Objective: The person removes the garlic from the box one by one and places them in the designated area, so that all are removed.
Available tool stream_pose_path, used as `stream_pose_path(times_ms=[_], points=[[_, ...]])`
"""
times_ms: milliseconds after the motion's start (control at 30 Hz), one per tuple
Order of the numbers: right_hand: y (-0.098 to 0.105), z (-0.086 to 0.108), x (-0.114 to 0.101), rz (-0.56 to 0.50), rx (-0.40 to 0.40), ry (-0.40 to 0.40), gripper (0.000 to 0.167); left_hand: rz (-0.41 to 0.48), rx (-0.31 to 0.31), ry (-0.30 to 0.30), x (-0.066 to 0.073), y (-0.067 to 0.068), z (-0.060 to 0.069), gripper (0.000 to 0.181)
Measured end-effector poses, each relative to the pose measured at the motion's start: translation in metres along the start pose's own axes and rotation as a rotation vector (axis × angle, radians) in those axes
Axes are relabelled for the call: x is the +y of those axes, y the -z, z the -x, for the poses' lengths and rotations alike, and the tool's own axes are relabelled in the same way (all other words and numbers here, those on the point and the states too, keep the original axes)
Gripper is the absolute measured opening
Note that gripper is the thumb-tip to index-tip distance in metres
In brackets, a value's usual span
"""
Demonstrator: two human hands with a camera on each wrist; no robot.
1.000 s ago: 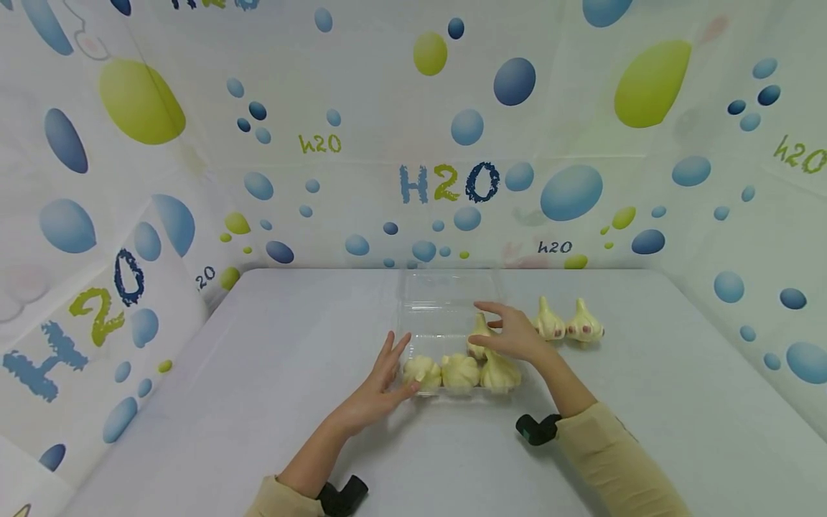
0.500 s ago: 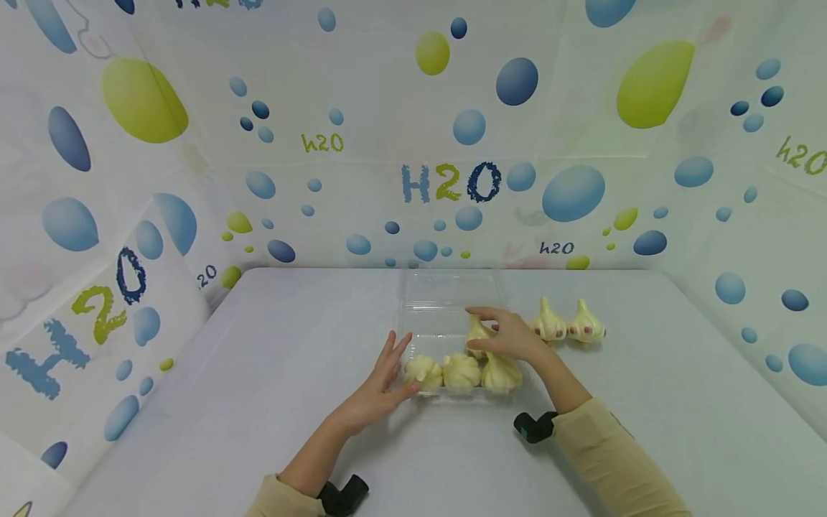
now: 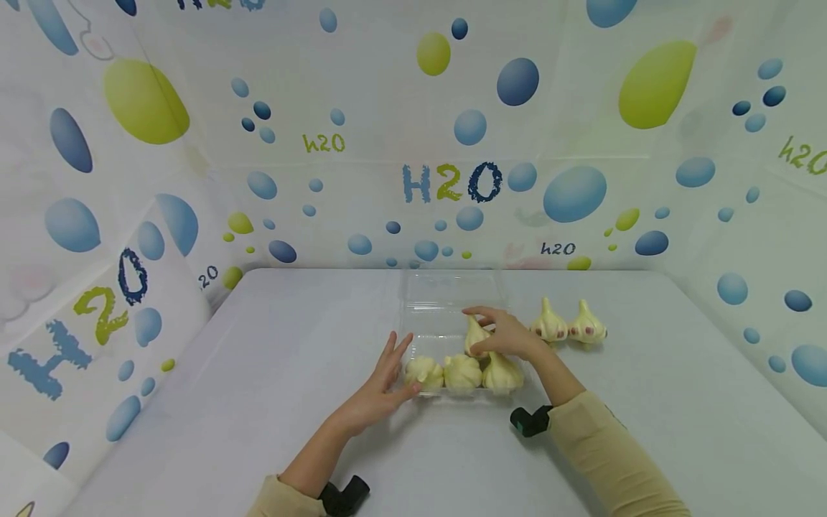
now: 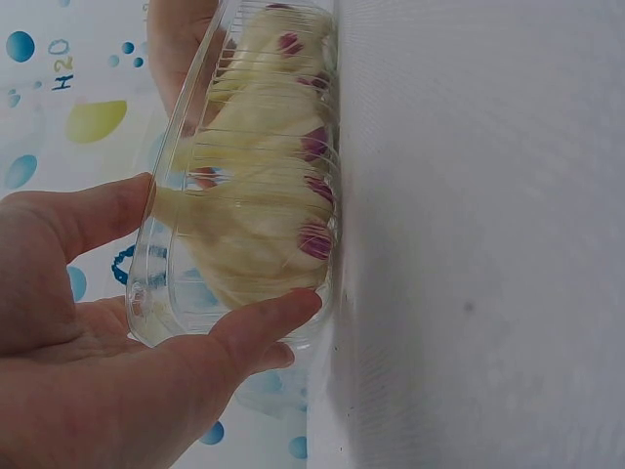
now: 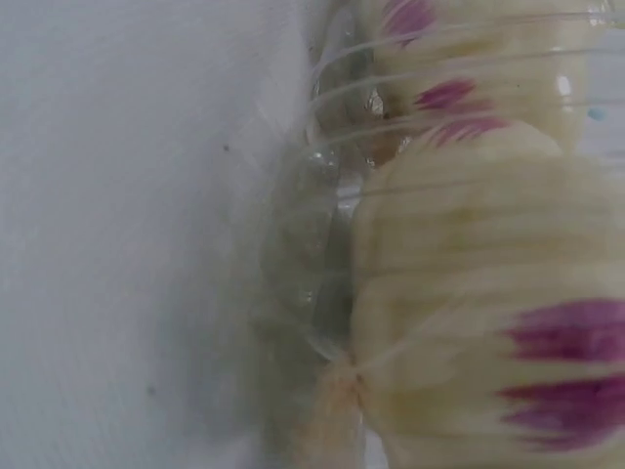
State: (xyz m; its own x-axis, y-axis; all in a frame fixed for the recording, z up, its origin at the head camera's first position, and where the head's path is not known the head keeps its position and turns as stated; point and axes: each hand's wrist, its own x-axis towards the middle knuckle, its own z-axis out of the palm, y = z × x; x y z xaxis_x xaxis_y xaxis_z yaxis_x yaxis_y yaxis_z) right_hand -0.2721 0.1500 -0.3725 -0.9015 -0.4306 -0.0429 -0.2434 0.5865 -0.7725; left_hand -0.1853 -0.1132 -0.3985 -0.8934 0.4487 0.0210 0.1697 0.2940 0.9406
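A clear plastic clamshell box (image 3: 433, 392) lies on the table with its lid tipped back. Three garlic bulbs (image 3: 462, 373) line the front of its base, their purple marks showing through the ribbed wall in the left wrist view. Behind the rightmost of them, my right hand (image 3: 509, 334) holds another garlic bulb (image 3: 475, 333) by its side, stem up, inside the box. At the front left corner my left hand (image 3: 380, 391) has its thumb on the front wall and its extended fingers along the left side. The right wrist view shows a close garlic bulb (image 5: 469, 264), but not the right hand's grip.
Two garlic bulbs (image 3: 586, 324) stand side by side on the white table (image 3: 291, 337), right of the box. The transparent lid (image 3: 452, 289) extends toward the table's back edge. A printed curtain (image 3: 362, 187) hangs behind.
My right hand has shifted slightly left and lower with its garlic bulb, and its fingers have come closer around it. The left hand stays at the box corner.
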Motion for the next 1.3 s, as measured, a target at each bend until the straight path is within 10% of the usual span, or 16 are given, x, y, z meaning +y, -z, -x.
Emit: stream_pose_path(times_ms=[1300], points=[[0.027, 0.020, -0.029, -0.307, 0.161, 0.048, 0.071, 0.007, -0.004, 0.000, -0.001, 0.000, 0.000, 0.076]])
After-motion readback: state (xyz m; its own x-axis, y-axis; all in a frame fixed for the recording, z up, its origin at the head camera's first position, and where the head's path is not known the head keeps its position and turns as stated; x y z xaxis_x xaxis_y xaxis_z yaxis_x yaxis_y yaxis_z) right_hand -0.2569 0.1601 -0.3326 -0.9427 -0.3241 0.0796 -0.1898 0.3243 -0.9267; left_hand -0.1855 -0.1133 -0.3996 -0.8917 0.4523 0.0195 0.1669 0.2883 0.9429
